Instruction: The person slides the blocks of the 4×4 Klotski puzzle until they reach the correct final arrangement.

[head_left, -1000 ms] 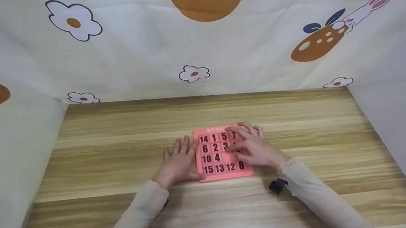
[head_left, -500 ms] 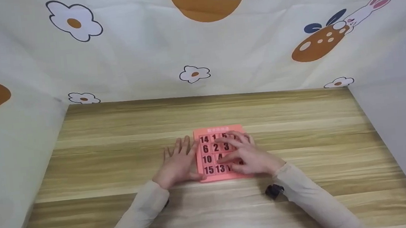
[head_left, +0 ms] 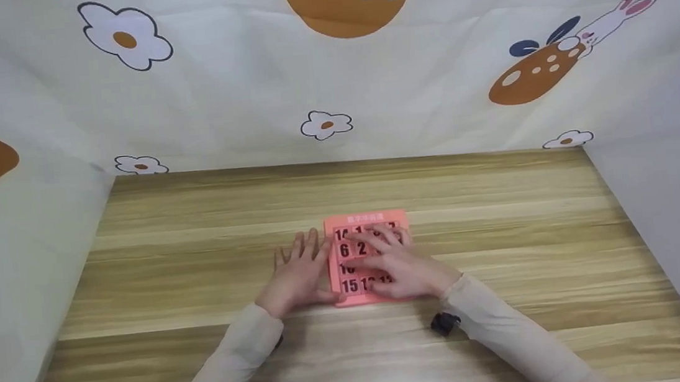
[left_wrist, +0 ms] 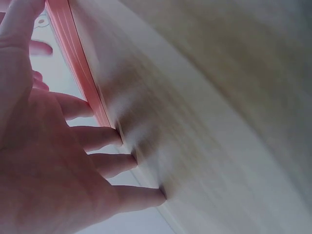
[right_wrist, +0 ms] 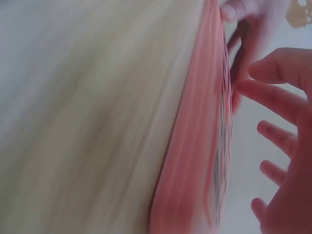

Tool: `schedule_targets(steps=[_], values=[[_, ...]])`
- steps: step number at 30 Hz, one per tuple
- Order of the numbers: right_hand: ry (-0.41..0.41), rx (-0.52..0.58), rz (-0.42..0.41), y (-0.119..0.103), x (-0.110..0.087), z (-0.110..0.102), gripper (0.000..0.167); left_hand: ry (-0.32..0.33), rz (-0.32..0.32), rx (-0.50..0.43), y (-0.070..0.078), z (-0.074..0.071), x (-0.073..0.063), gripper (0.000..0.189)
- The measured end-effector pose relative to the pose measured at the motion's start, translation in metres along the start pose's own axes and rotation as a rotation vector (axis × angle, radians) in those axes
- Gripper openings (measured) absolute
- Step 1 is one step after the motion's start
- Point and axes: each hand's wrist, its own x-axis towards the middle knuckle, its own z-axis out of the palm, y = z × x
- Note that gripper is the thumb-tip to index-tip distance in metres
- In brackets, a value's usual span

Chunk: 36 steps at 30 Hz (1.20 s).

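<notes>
A pink sliding number puzzle (head_left: pixel 365 218) lies flat on the wooden table, its black-numbered tiles in rows. Along its left edge rests my left hand (head_left: pixel 300 276), fingers spread and straight, thumb by the near left corner. In the left wrist view, fingertips of the left hand (left_wrist: pixel 58 151) meet the tabletop, and the index finger is beside the puzzle's side (left_wrist: pixel 80 63). My right hand (head_left: pixel 406 267) is over the tiles, fingers spread toward the left, hiding much of the right side. In the right wrist view, the right hand's fingers (right_wrist: pixel 278 136) reach over the puzzle (right_wrist: pixel 187 146), holding nothing.
The wood-grain table (head_left: pixel 205 216) extends around the puzzle. Pale printed cloth (head_left: pixel 230 89) with flowers and orange shapes stands along the back and both sides. A black wrist device (head_left: pixel 444 324) hangs under the right sleeve.
My right hand has moved left across the tiles, and its fingers now cover the middle columns. The 4 tile slid slightly right before being hidden. My left hand has stayed in place.
</notes>
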Motion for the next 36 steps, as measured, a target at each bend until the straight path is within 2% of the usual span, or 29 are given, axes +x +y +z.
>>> schedule_targets(steps=[2, 4, 11, 14, 21, 23, 29, 32, 36], values=[[-0.041, 0.006, 0.022, -0.003, 0.001, 0.0, 0.044, 0.001, 0.002, 0.003, 0.0, 0.0, 0.0, 0.112], [-0.04, 0.007, 0.031, -0.003, 0.002, 0.0, 0.042, -0.002, 0.001, 0.006, 0.001, 0.0, 0.0, 0.112], [0.157, -0.016, 0.024, 0.004, -0.003, -0.006, 0.019, 0.0, -0.008, 0.007, 0.0, -0.001, 0.0, 0.115], [0.188, -0.028, 0.026, 0.004, -0.001, -0.006, 0.018, 0.003, -0.008, 0.018, -0.001, -0.001, 0.0, 0.116], [0.099, -0.013, 0.065, 0.003, 0.01, 0.003, 0.047, 0.001, -0.002, 0.031, -0.001, 0.0, 0.001, 0.115], [0.092, -0.005, 0.065, 0.003, 0.011, 0.005, 0.047, 0.003, 0.0, 0.033, 0.0, 0.001, 0.001, 0.115], [0.085, 0.074, 0.01, 0.001, 0.007, 0.003, 0.03, 0.001, -0.004, 0.035, -0.001, 0.001, 0.001, 0.115], [0.081, 0.071, 0.037, 0.002, 0.009, 0.004, 0.037, 0.007, 0.0, 0.033, -0.001, 0.001, 0.001, 0.115], [0.091, 0.055, 0.124, 0.005, 0.015, 0.006, 0.054, 0.015, 0.008, 0.04, -0.001, 0.001, 0.001, 0.115]])
